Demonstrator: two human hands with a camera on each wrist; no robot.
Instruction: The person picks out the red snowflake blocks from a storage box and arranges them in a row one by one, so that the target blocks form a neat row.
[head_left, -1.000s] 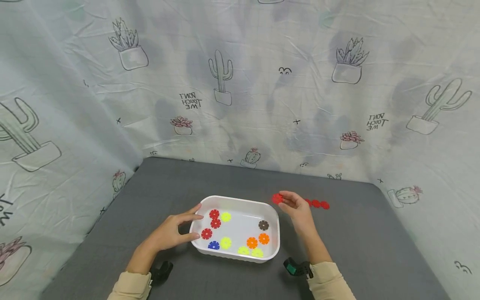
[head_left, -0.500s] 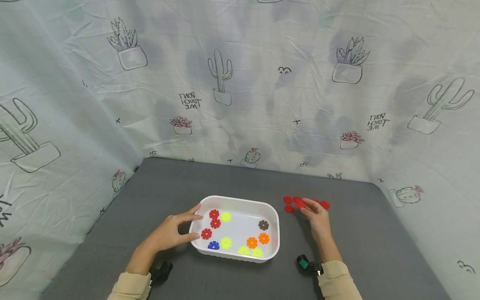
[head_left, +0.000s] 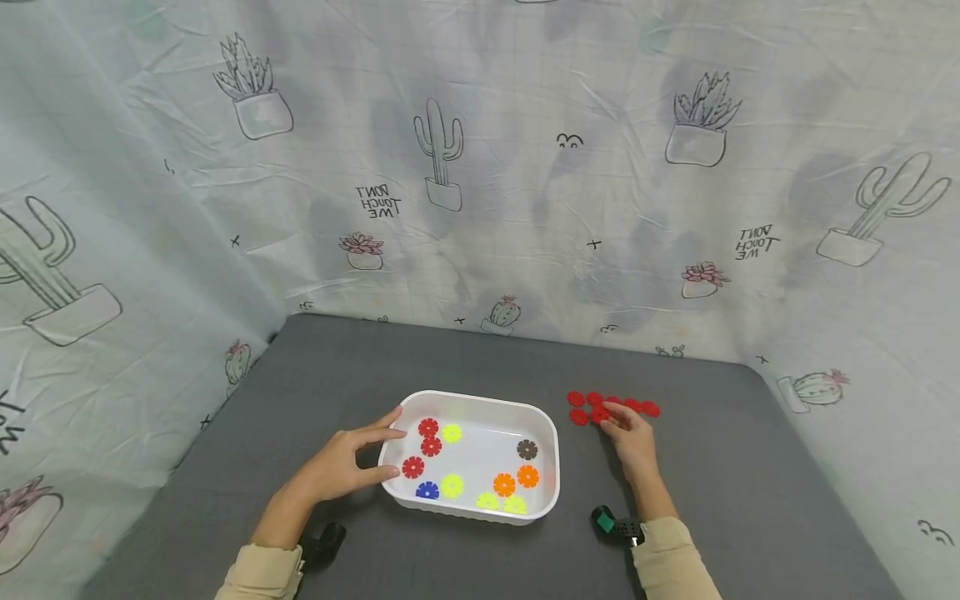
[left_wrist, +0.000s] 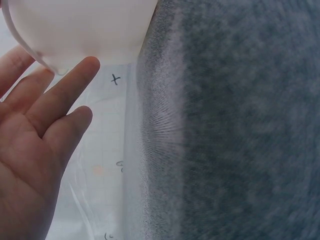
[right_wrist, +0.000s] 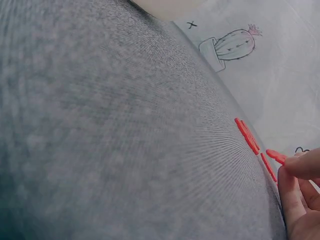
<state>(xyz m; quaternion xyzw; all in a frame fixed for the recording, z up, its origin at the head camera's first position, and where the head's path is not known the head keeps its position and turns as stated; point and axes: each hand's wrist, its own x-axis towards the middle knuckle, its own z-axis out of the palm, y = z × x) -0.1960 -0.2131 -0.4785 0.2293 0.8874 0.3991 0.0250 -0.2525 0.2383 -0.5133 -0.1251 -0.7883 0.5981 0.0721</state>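
My left hand [head_left: 352,460] rests at the left end of a white plastic tub [head_left: 553,425], its fairly straight fingertips lying over the rim. In the left wrist view, some fingers [left_wrist: 64,95] stay outside the tub wall and others reach behind the rim. My right hand [head_left: 632,442] pinches a red notched interlocking disc [right_wrist: 275,156] between thumb and finger. That disc sits slightly tilted at the group of red discs [head_left: 576,398] on the table, laid in a back row with another disc [head_left: 578,417] in front. The hand partly covers the right part of the group.
Inside the tub lie loose discs: red [head_left: 412,467], yellow [head_left: 452,486], orange [head_left: 528,477], a blue disc [head_left: 427,491] and a brown disc [head_left: 527,450]. Grey cloth covers the table [head_left: 480,558]. A patterned curtain [head_left: 510,208] hangs behind and at both sides.
My right hand has carried the red disc rightward from beside the tub to the front of the red row, then lowered it slightly. The left hand and tub have stayed in place.
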